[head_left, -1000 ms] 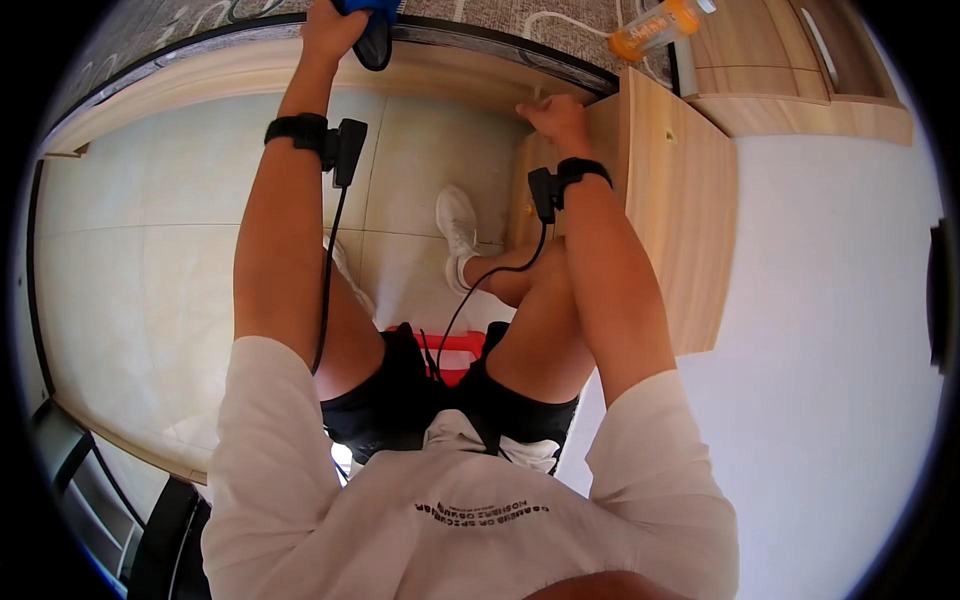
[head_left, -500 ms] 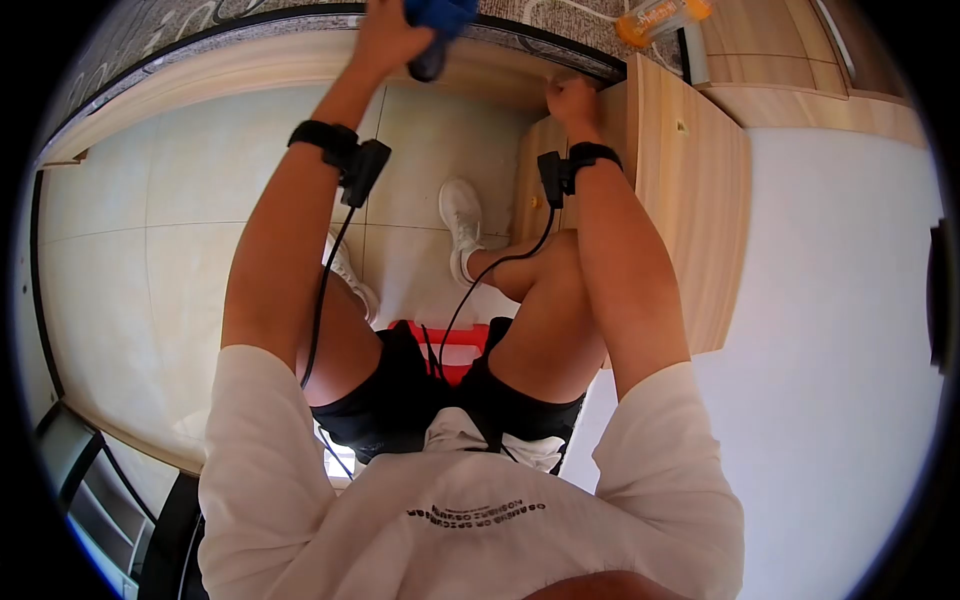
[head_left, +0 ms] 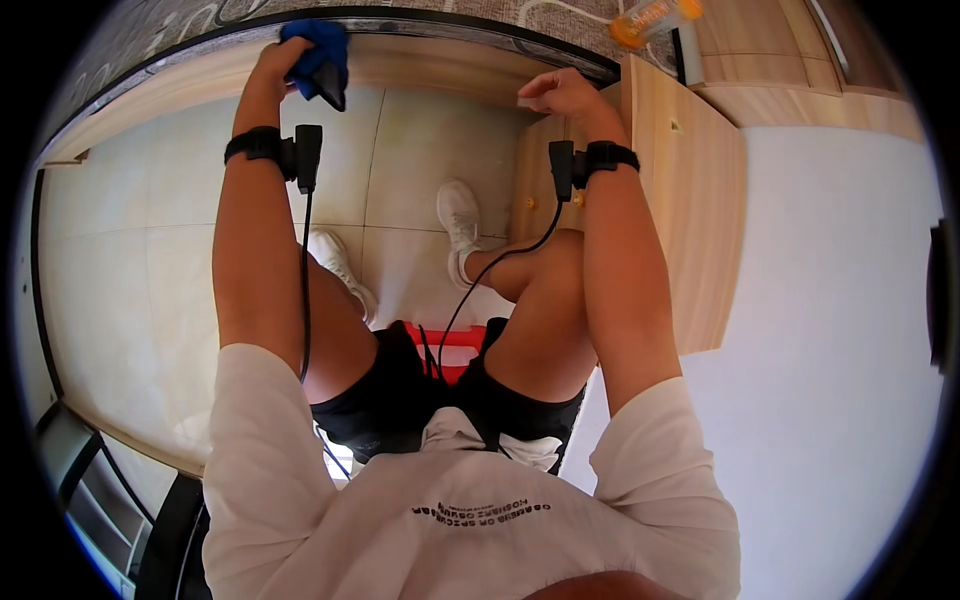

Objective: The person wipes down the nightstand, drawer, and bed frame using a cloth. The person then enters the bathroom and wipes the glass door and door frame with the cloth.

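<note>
At the upper left, my left hand (head_left: 268,68) is closed on a blue cloth (head_left: 318,52), whose darker end hangs down. The cloth is beside a long wooden board (head_left: 430,66) that runs along the far side. My right hand (head_left: 568,94) is near the right end of that board, close to a wooden cabinet (head_left: 690,190). Its fingers are loosely bent and point left, a little apart. A small pale spot shows at its fingertips; I cannot tell whether it is a nail or a small thing.
A grey patterned fabric surface (head_left: 400,14) with a black edge lies beyond the board. An orange-capped bottle (head_left: 650,22) rests on it. Pale floor tiles (head_left: 150,270) spread below. Something red (head_left: 440,338) shows between my legs. Cables hang from both wrist straps.
My left hand has moved left and slightly down with the blue cloth. My right hand has shifted slightly, and its fingers have loosened from a more curled pose and now point left.
</note>
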The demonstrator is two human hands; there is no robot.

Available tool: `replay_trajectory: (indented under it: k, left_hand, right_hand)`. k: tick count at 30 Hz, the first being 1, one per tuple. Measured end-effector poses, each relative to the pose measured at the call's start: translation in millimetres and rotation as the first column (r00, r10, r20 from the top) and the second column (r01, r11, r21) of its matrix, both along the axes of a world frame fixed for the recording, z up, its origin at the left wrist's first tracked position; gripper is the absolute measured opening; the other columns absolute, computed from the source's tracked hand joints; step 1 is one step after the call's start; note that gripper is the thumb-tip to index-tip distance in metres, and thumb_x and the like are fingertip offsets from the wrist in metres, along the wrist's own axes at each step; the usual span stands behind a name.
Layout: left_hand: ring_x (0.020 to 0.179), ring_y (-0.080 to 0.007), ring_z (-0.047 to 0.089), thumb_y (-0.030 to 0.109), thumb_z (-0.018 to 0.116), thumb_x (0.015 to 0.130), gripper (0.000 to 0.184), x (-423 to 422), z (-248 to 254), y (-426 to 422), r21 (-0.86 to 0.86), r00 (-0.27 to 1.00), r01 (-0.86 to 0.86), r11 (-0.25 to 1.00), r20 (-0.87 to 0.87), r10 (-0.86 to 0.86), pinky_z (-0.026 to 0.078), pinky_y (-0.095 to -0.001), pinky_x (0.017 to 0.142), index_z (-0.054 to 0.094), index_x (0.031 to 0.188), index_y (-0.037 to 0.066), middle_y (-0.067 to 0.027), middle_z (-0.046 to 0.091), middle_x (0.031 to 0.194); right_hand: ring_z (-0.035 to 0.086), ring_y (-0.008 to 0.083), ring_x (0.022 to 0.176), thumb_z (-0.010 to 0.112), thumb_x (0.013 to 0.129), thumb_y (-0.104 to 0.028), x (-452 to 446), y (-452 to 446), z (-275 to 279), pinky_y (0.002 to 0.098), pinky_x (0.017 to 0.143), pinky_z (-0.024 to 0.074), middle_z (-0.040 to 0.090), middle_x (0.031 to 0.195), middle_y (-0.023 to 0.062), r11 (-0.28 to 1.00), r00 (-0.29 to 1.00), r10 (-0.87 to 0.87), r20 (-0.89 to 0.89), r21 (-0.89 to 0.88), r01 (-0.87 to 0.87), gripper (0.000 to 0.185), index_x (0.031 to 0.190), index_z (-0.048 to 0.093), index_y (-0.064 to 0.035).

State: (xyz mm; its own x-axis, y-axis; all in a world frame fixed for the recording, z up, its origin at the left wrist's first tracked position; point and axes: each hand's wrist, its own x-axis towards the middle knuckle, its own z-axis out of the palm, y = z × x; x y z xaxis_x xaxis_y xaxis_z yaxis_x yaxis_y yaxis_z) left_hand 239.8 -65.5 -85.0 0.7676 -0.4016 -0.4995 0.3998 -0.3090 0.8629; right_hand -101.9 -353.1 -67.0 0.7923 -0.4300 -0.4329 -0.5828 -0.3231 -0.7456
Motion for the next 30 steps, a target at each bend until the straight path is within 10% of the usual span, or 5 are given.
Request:
replay_trajectory:
  k: [8, 12, 16, 23, 30]
  left_hand:
    - [0.104, -0.0328, 0.061, 0.016, 0.064, 0.075, 0.047, -39, 34, -43, -0.154, 0.975, -0.223, 0.963, -0.043, 0.219, 0.051, -0.0511, 0.09, 0.055, 0.118, 0.003, -0.0149, 0.061, 0.113]
    - [0.074, -0.0331, 0.066, 0.015, 0.05, 0.082, 0.031, -20, -32, -60, -0.388, 0.928, -0.363, 0.847, -0.229, 0.293, 0.057, -0.0473, 0.058, 0.054, 0.109, -0.002, -0.0179, 0.063, 0.092]
    - [0.104, -0.0365, 0.061, 0.013, 0.058, 0.078, 0.044, -51, -12, -67, -0.377, 0.964, -0.156, 0.913, -0.261, 0.057, 0.048, -0.0539, 0.096, 0.054, 0.119, 0.0, -0.0173, 0.061, 0.113]
    - [0.101, -0.0373, 0.061, 0.007, 0.049, 0.079, 0.036, -55, -14, -63, -0.674, 0.886, -0.159, 0.722, -0.42, -0.197, 0.052, -0.0509, 0.086, 0.052, 0.115, 0.004, -0.0181, 0.062, 0.101]
    - [0.104, -0.04, 0.06, 0.005, 0.047, 0.076, 0.033, 1, -2, -44, -0.513, 0.912, -0.405, 0.757, -0.279, 0.3, 0.046, -0.0566, 0.097, 0.057, 0.107, 0.0, -0.0189, 0.062, 0.109]
  right_hand:
    - [0.061, 0.01, 0.073, 0.073, 0.079, -0.018, 11, 11, 49, 0.0251, 0.07, 0.0513, 0.07, 0.084, 0.0007, 0.997, 0.997, 0.067, -0.038, 0.045, -0.065, 0.018, 0.094, 0.077, -0.0089]
    - [0.059, 0.0086, 0.072, 0.077, 0.078, -0.03, 12, 23, 82, 0.0233, 0.07, 0.0489, 0.069, 0.085, -0.0005, 0.995, 0.994, 0.048, 0.1, 0.08, -0.057, 0.024, 0.092, 0.076, -0.0101]
    - [0.058, 0.0088, 0.073, 0.077, 0.08, -0.037, 15, 38, 112, 0.0238, 0.069, 0.0473, 0.068, 0.086, -0.0003, 0.992, 0.996, 0.086, 0.018, -0.09, -0.084, 0.028, 0.09, 0.075, -0.0114]
    - [0.055, 0.0057, 0.075, 0.083, 0.074, -0.026, 13, 30, 104, 0.0207, 0.068, 0.0441, 0.061, 0.081, -0.004, 0.993, 0.975, 0.02, 0.221, -0.115, 0.006, 0.027, 0.093, 0.068, -0.0142]
    - [0.058, 0.0101, 0.072, 0.082, 0.069, -0.014, 3, 26, 118, 0.0253, 0.063, 0.0455, 0.063, 0.08, 0.0007, 0.994, 0.944, 0.063, 0.324, -0.104, -0.031, 0.029, 0.094, 0.068, -0.0077]
